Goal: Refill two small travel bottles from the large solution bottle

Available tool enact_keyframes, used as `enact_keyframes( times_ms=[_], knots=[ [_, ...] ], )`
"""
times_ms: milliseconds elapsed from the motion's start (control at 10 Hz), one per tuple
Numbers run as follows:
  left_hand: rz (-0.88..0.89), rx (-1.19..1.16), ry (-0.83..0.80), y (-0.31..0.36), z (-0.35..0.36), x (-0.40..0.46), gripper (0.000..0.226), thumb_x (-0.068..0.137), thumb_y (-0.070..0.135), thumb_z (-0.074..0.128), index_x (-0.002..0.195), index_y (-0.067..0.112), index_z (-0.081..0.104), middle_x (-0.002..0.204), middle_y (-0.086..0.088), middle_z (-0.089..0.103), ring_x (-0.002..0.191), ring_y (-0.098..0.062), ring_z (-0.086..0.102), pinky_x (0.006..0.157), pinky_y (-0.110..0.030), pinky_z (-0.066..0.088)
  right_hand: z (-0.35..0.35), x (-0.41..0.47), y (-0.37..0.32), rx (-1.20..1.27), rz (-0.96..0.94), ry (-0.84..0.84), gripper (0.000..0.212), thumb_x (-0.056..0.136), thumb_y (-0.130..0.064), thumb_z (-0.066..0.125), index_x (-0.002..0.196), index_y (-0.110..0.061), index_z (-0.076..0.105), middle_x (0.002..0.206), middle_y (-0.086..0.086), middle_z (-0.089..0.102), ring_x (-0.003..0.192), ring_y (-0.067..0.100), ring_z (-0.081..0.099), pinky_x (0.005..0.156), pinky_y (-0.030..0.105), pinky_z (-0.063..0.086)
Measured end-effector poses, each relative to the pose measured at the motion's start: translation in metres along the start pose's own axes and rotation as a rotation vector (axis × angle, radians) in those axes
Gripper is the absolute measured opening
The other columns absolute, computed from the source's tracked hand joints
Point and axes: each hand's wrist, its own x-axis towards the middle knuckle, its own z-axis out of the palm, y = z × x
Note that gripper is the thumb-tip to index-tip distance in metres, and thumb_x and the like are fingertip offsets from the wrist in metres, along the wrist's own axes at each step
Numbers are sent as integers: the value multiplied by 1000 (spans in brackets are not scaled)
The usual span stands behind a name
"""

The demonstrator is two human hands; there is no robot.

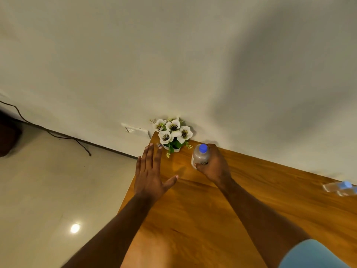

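The right hand [212,165] grips a blue-capped bottle [201,156] upright on the table [193,209], just right of the white flower pot [172,135]. The left hand [150,175] hovers flat and empty, left of the pot. Two blurred small bottles [342,188] lie far right of it.

Bottle [200,156] label print illegible

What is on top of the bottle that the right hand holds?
A blue cap sits closed on the bottle. The right hand wraps its far side, so that side and the bottom are hidden.
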Motion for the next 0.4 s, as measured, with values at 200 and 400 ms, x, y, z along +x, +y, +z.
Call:
enact_keyframes(
  times_ms=[200,400],
  knots=[
    [3,18,-5,1,3,1,113,79,89,41,162,25,-3,172,-5,-4,159,-25,-2,124,-56,18,3,-3,0,10,4,3,80,66,-26,90,134,-16,49,127,4,61,112,22,59,91,36,54],
    [26,-6,24,8,-9,-2,113,79,88,42,162,24,-1,172,-7,-2,158,-26,-1,125,-55,19,-3,-9,-3,17,0,-21,94,66,-28,90,144,-19,38,141,6,52,126,26,53,97,34,48]
  ],
)
